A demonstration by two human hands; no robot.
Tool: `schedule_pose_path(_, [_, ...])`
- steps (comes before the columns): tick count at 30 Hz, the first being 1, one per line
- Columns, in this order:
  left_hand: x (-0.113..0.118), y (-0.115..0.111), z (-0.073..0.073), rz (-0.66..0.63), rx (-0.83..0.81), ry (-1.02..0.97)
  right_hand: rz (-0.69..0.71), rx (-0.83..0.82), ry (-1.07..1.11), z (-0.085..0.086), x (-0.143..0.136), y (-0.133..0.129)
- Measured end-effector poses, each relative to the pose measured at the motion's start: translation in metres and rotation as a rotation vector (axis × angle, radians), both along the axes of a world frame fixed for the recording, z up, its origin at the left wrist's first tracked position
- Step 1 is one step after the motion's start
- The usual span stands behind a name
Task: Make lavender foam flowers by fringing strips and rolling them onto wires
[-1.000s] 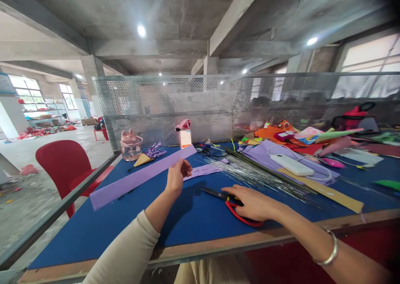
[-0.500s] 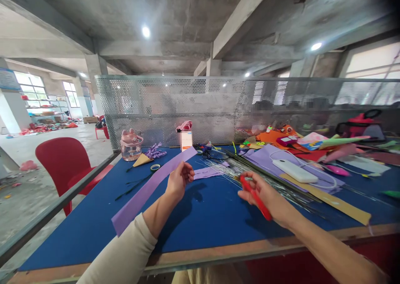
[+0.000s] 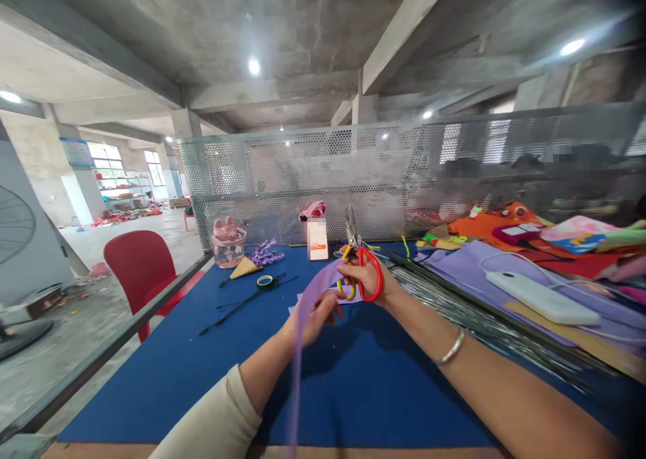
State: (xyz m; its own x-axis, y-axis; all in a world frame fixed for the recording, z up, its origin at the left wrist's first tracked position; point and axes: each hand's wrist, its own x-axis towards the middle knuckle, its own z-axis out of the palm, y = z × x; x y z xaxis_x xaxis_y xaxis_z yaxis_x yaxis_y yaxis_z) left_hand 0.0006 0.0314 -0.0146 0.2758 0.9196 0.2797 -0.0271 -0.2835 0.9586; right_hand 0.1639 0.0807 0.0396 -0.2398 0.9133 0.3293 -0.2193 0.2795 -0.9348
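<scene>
My right hand [image 3: 371,274] grips a pair of scissors [image 3: 352,233] with one red and one yellow handle loop, blades pointing up and away from me. Close beside it, my left hand [image 3: 319,314] has curled fingers on a long purple strip [image 3: 301,331], which looks like felt or crepe paper. The strip arches over the left hand and hangs toward the table's front edge. Its upper end meets my right fingertips, and I cannot tell whether they pinch it. Under the hands, more purple pieces [image 3: 294,309] lie on the blue tabletop [image 3: 202,392], partly hidden.
Left of the hands are a tape roll [image 3: 265,281], dark green stems [image 3: 227,314], a purple flower bunch [image 3: 267,252] and a pink bottle [image 3: 228,243]. A phone [image 3: 317,239] stands behind. Wires [image 3: 454,318], purple sheets [image 3: 469,277] and a white power strip [image 3: 542,297] fill the right.
My right hand has brought the scissors left and up beside my left hand. The purple strip has swung from slanting left to hanging down over my left hand. The view has turned left.
</scene>
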Motion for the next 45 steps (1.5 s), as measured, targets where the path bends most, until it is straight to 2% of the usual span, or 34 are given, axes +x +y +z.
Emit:
schedule_pose_path(1, [-0.006,0.005,0.000,-0.011,0.000,0.079,0.026,0.010,-0.023,-0.003,0.004,0.003])
schedule_pose_path(3, [-0.018,0.014,0.004,0.075,-0.093,0.136,0.062,0.043,-0.098,-0.009,0.015,0.004])
schedule_pose_path(4, [-0.023,0.017,0.007,0.157,-0.218,0.087,0.066,0.066,-0.151,-0.011,0.019,0.004])
schedule_pose_path(5, [-0.026,0.019,0.011,0.183,-0.337,-0.008,0.058,0.090,-0.211,-0.014,0.022,0.002])
schedule_pose_path(6, [-0.028,0.019,0.015,0.133,-0.436,-0.104,0.046,0.115,-0.273,-0.016,0.023,-0.001])
schedule_pose_path(8, [-0.023,0.016,0.020,0.008,-0.526,-0.204,0.023,0.164,-0.382,-0.018,0.021,-0.008])
schedule_pose_path(10, [-0.012,0.009,0.020,-0.045,-0.491,-0.162,0.000,0.208,-0.444,-0.018,0.014,-0.015])
schedule_pose_path(13, [0.001,0.002,0.013,-0.042,-0.407,-0.057,-0.069,0.220,-0.436,-0.019,0.006,-0.020])
schedule_pose_path(16, [-0.004,0.006,0.009,-0.054,-0.392,0.037,-0.078,0.167,-0.372,-0.022,0.006,-0.016])
schedule_pose_path(18, [-0.016,0.014,0.009,0.028,-0.359,0.022,-0.058,0.152,-0.355,-0.026,0.009,-0.009])
schedule_pose_path(22, [-0.045,0.032,0.013,0.321,-0.281,-0.192,-0.044,0.156,-0.379,-0.031,0.014,0.002])
schedule_pose_path(24, [-0.054,0.038,0.012,0.367,-0.258,-0.222,-0.006,0.182,-0.390,-0.033,0.018,0.006])
schedule_pose_path(27, [-0.057,0.040,0.008,0.364,-0.233,-0.212,0.163,0.264,-0.538,-0.032,0.026,0.005])
schedule_pose_path(31, [-0.047,0.035,0.007,0.326,-0.153,-0.152,0.345,0.312,-0.710,-0.026,0.032,-0.004])
schedule_pose_path(35, [-0.035,0.027,0.010,0.297,-0.099,-0.075,0.356,0.330,-0.684,-0.021,0.027,-0.014])
schedule_pose_path(40, [-0.030,0.021,0.012,0.270,-0.126,0.004,0.338,0.316,-0.708,-0.020,0.024,-0.017])
schedule_pose_path(45, [-0.030,0.018,0.016,0.286,-0.160,0.002,0.328,0.426,-0.767,-0.020,0.025,-0.016])
